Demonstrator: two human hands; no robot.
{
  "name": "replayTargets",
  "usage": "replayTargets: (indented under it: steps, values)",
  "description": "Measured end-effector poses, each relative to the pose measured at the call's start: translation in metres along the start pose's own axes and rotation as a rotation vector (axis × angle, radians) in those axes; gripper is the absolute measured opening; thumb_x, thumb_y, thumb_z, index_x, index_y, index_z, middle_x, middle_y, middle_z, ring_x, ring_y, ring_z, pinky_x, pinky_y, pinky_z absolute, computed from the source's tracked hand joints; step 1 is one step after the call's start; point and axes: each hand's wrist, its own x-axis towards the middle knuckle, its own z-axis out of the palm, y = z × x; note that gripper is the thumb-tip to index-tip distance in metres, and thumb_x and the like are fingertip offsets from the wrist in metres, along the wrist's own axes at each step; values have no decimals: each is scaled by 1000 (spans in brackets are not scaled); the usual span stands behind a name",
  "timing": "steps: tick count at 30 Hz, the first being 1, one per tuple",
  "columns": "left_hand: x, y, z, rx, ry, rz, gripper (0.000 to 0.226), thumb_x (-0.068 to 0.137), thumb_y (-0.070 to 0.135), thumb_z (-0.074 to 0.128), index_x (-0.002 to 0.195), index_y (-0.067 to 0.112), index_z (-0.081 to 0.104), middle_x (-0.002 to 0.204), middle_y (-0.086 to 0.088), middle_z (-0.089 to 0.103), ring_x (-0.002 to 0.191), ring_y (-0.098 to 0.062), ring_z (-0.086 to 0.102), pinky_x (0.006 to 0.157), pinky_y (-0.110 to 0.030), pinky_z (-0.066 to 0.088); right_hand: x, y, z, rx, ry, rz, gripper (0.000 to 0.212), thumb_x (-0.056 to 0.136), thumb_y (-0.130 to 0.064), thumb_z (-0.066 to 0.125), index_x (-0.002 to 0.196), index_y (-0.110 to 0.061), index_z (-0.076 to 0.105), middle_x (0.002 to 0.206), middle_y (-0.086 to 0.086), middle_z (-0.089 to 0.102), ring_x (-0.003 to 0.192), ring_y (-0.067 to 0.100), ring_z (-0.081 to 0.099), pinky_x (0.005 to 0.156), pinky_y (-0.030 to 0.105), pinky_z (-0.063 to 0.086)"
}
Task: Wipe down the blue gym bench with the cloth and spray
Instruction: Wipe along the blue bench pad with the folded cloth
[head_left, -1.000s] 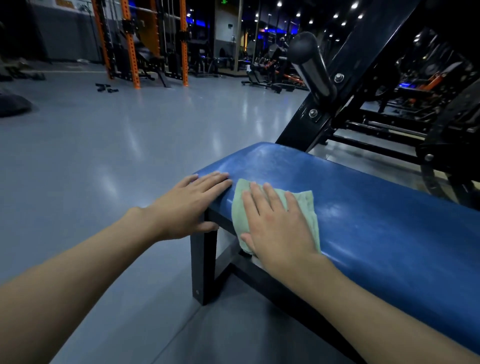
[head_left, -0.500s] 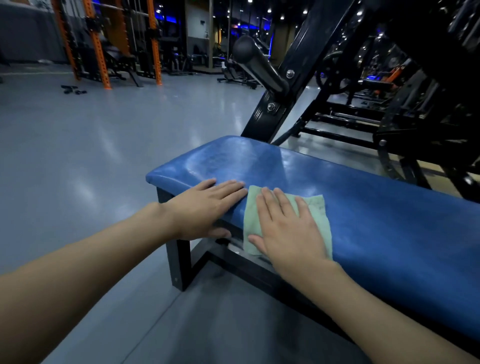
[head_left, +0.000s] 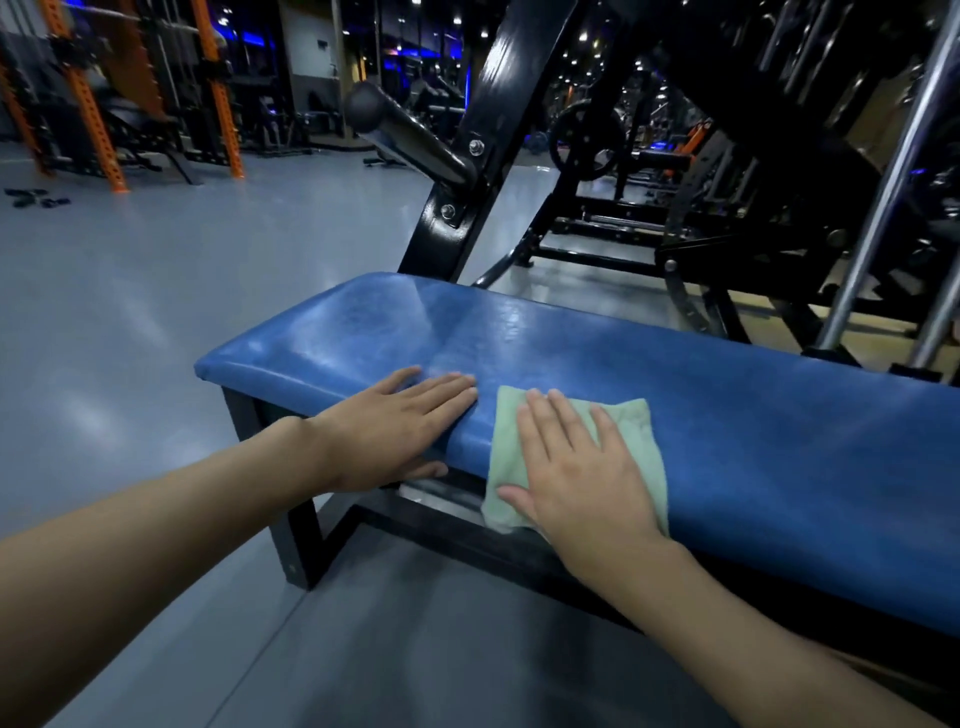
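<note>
Lying flat under the right hand (head_left: 576, 467), the green cloth (head_left: 638, 428) hangs over the blue desk's (head_left: 753, 426) near edge. That hand's fingers are straight, pointing to 11 o'clock. At its 9 o'clock the left hand (head_left: 395, 431) rests flat on the desk, holding nothing.

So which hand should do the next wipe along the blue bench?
Probably the right hand: it lies flat on the green cloth on the blue bench. The left hand rests bare on the bench's edge, with no cloth.
</note>
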Motion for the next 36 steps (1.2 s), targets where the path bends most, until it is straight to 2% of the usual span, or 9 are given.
replayTargets:
  steps: [5,10,14,17,20,24,26,31,36]
  values:
    - [24,32,-9,41,23,66,81,91,59,33,149,2,32,155,-17,37,144,-28,35,116,-46,32,-64,59,-9,-44,38,-14,75,87,-54,51,140,-1,48,148,16,48,136,31,46,106,53,41]
    - [47,65,0,-11,3,30,91,89,64,20,150,-3,29,159,-19,29,148,-29,25,118,-47,27,-85,72,-12,-130,-4,116,78,84,-54,59,137,2,47,143,19,52,134,33,48,105,56,40]
    - [53,77,-6,-15,-2,17,93,86,65,18,152,0,25,161,-16,24,150,-28,22,118,-48,26,-84,73,-11,-107,-20,76,78,87,-58,48,140,-1,45,145,15,50,135,30,47,108,52,40]
    - [63,95,-15,29,63,98,83,88,60,29,146,1,34,153,-16,41,142,-28,39,110,-47,39,-127,112,-16,-113,1,89,76,89,-55,48,142,-2,44,147,14,48,138,30,44,110,51,37]
    - [84,124,-19,-26,125,201,80,90,57,37,149,4,31,156,-11,36,144,-23,35,113,-44,35,-171,140,-24,-98,13,214,72,90,-51,44,141,0,47,149,16,46,140,32,40,112,54,32]
    - [109,160,-23,-18,156,241,78,81,51,67,138,4,40,143,-14,50,130,-28,52,98,-44,50,-160,115,-26,36,81,551,67,84,-47,51,133,0,56,143,17,51,138,37,41,114,59,24]
    - [115,169,-29,-53,174,232,71,82,52,58,133,7,42,137,-12,52,125,-27,50,93,-43,52,-151,109,-25,84,131,604,63,88,-50,50,130,-4,59,140,15,55,135,36,45,114,58,23]
    - [138,192,-40,-83,155,340,72,88,56,45,145,12,33,151,-8,41,137,-19,33,108,-40,40,-206,159,-18,2,167,498,58,88,-52,53,129,-12,62,140,12,56,132,33,49,114,51,25]
    - [171,234,-50,-169,135,388,63,87,56,44,137,17,41,138,-2,45,125,-23,46,106,-37,38,-249,205,-19,-10,290,1010,54,79,-31,43,122,-3,60,137,19,54,136,39,40,116,59,17]
